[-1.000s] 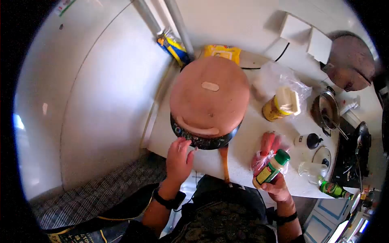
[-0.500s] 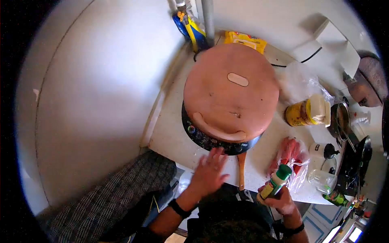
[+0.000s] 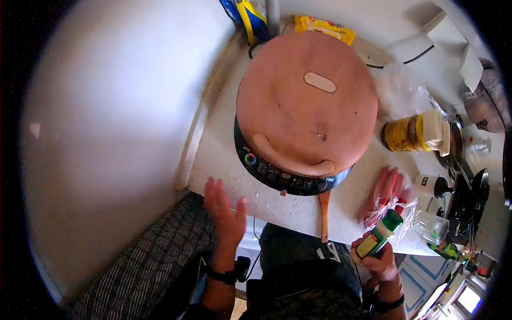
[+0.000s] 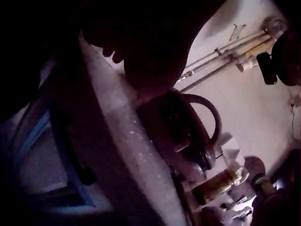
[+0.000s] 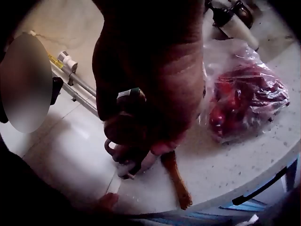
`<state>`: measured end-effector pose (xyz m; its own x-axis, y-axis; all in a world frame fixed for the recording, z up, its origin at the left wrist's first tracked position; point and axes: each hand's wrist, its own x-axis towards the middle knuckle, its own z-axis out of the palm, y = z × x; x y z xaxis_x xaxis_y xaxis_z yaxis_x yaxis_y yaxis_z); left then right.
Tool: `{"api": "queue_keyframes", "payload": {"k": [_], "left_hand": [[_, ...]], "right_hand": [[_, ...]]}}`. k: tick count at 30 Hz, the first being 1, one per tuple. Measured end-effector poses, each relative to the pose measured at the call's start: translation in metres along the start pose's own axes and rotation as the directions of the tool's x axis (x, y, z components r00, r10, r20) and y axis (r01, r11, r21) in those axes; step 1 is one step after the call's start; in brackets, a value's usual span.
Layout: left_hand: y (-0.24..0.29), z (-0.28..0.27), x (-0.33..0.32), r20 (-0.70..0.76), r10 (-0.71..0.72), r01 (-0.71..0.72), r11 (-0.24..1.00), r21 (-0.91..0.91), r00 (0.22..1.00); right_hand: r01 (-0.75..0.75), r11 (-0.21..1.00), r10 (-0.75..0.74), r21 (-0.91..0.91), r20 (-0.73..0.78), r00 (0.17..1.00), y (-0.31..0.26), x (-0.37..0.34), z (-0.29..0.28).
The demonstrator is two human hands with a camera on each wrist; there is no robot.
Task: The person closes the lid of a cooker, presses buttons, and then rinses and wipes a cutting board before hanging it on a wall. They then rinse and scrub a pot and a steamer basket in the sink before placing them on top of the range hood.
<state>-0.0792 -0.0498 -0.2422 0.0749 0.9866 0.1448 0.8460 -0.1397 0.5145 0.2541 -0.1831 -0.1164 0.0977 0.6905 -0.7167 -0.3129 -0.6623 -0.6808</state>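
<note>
The right hand (image 3: 382,263) curls its fingers round a tilted green-capped bottle (image 3: 379,235) at the table (image 3: 345,210) edge, near a bag of red items (image 3: 387,195). The left hand (image 3: 226,220), empty, has its fingers extended, slightly parted.

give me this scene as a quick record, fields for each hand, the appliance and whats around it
left hand: open, holding nothing, near the counter's front edge
right hand: gripping a bottle
bottle: green cap on, tilted
appliance: round, pink lid down, dark control panel facing the person
in front of appliance: wooden handle
right of appliance: yellow-labelled jar, clear bag of red items
behind appliance: yellow packet
</note>
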Motion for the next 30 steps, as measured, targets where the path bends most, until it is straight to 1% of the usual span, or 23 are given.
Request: {"api": "queue_keyframes", "payload": {"k": [1, 2, 4, 7, 8, 10, 12, 15, 17, 21, 24, 30], "left_hand": [[-0.007, -0.004, 0.001, -0.048, -0.028, 0.027, 1.000, -0.005, 0.998], [-0.009, -0.007, -0.002, 0.014, -0.028, 0.029, 1.000, -0.012, 0.999], [-0.006, -0.014, -0.005, 0.135, -0.026, 0.031, 0.999, -0.035, 0.990], [0.012, -0.008, -0.009, 0.211, 0.155, -0.107, 0.969, -0.223, 0.965], [0.025, -0.006, -0.009, 0.224, 0.195, -0.152, 0.969, -0.194, 0.955], [0.049, -0.002, -0.012, 0.298, 0.262, -0.189, 0.949, -0.251, 0.918], [0.078, 0.001, -0.005, 0.431, 0.334, -0.247, 0.937, -0.246, 0.838], [0.111, 0.007, 0.000, 0.505, 0.402, -0.387, 0.911, -0.142, 0.763], [0.119, 0.017, 0.003, 0.533, 0.377, -0.401, 0.913, -0.075, 0.758], [0.124, 0.018, 0.007, 0.593, 0.328, -0.439, 0.897, 0.048, 0.735], [0.125, 0.015, 0.007, 0.561, 0.356, -0.488, 0.867, 0.099, 0.747], [0.124, 0.009, 0.012, 0.620, 0.346, -0.519, 0.847, 0.117, 0.704]], "right_hand": [[-0.002, 1.000, 0.002, 0.000, -0.018, 1.000, -0.001, 0.000, 0.001], [-0.029, 1.000, 0.029, 0.012, -0.064, 0.998, -0.004, -0.002, 0.005], [-0.018, 1.000, 0.019, 0.014, -0.068, 0.997, 0.004, -0.002, 0.003], [-0.016, 1.000, 0.017, 0.026, -0.036, 0.999, 0.004, -0.001, 0.006], [-0.017, 0.999, 0.018, 0.034, -0.017, 1.000, 0.003, 0.000, 0.008], [-0.030, 0.998, 0.032, 0.056, -0.028, 0.999, 0.003, 0.000, 0.011], [-0.027, 0.998, 0.029, 0.061, -0.032, 0.999, 0.004, -0.001, 0.013], [-0.008, 0.999, 0.009, 0.039, -0.022, 1.000, 0.006, 0.000, 0.014], [-0.005, 1.000, 0.005, 0.008, -0.028, 1.000, 0.007, 0.000, 0.014], [-0.016, 1.000, 0.018, 0.025, -0.062, 0.998, 0.008, -0.003, 0.012], [-0.038, 0.998, 0.041, 0.042, -0.078, 0.996, 0.008, -0.004, 0.010], [-0.050, 0.997, 0.052, 0.052, -0.040, 0.998, 0.003, 0.002, 0.017]]}}
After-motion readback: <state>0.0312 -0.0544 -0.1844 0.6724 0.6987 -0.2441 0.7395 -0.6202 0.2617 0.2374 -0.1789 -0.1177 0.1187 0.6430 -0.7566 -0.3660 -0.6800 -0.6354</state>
